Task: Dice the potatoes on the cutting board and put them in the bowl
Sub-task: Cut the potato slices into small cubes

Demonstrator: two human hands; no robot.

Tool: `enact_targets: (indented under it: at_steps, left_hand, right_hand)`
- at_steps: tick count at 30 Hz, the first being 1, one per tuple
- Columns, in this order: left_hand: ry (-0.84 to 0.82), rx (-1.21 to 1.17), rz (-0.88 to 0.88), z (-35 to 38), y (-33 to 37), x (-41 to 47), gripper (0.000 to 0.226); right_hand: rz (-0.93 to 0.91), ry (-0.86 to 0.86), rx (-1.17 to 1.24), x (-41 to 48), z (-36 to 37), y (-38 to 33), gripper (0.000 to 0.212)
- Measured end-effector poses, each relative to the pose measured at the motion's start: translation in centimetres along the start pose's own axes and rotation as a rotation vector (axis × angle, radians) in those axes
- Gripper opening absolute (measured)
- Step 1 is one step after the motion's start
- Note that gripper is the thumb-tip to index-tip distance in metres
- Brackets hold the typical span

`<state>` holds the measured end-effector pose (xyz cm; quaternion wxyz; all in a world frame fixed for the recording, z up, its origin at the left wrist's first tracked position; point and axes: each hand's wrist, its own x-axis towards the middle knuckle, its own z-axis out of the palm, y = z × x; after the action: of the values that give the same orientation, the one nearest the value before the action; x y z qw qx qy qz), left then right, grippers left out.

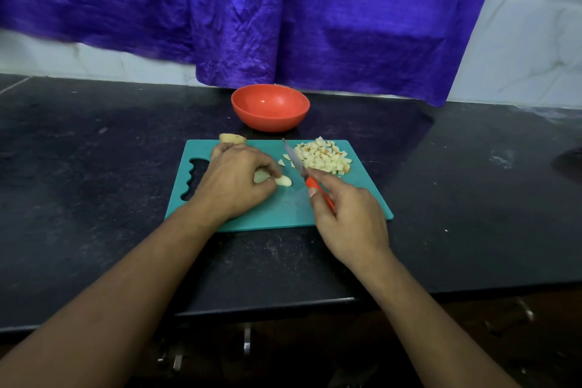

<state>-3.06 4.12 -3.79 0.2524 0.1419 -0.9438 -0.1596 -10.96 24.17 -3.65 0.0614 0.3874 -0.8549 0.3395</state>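
Observation:
A teal cutting board [283, 208] lies on the black counter. My left hand [234, 181] pinches a pale potato piece [282, 181] down on the board's middle. My right hand [349, 214] grips an orange-handled knife [296, 162], its blade raised and pointing away, just right of that piece. A heap of diced potato [324, 156] lies at the board's far right. Behind my left hand, an unpeeled potato piece [232, 138] rests at the board's far edge. The orange bowl [270, 106] stands beyond the board with nothing in it.
The black stone counter [94, 167] stretches wide to both sides. A purple curtain [283, 9] hangs behind the bowl against a white tiled wall [535, 41]. The counter's front edge runs just below my forearms, with drawer handles [247, 340] underneath.

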Motion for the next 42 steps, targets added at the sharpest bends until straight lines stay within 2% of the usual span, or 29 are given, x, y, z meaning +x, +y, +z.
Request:
enact_targets:
  at_steps: [3,11,17,26,33,37,42]
  left_hand:
    - [0.004,0.01,0.003,0.2,-0.3,0.0,0.015]
    - [-0.004,0.02,-0.009,-0.4,-0.4,0.1,0.011]
    - [-0.038,-0.02,-0.053,-0.8,-0.3,0.0,0.03]
    - [-0.037,0.025,-0.056,-1.1,-0.6,-0.1,0.013]
    - [-0.019,-0.042,-0.052,-0.9,-0.6,-0.1,0.028]
    - [-0.015,0.009,-0.003,-0.5,-0.6,-0.1,0.015]
    - [0.039,0.086,0.009,-0.2,0.0,-0.1,0.015]
  right_hand:
    - [-0.005,-0.008,-0.052,-0.1,-0.2,-0.4,0.041]
    - [-0.062,-0.073,-0.289,-0.2,0.1,-1.5,0.04]
    - [-0.051,-0.069,-0.28,-0.3,0.2,-1.7,0.039]
    - [-0.04,-0.08,-0.295,-0.2,0.1,-1.8,0.04]
    - [-0.015,-0.031,-0.209,-0.3,0.1,-1.3,0.041]
    - [0.039,0.055,-0.077,-0.3,0.0,-0.8,0.039]
    - [0.009,0.002,-0.16,-0.5,-0.1,-0.9,0.042]
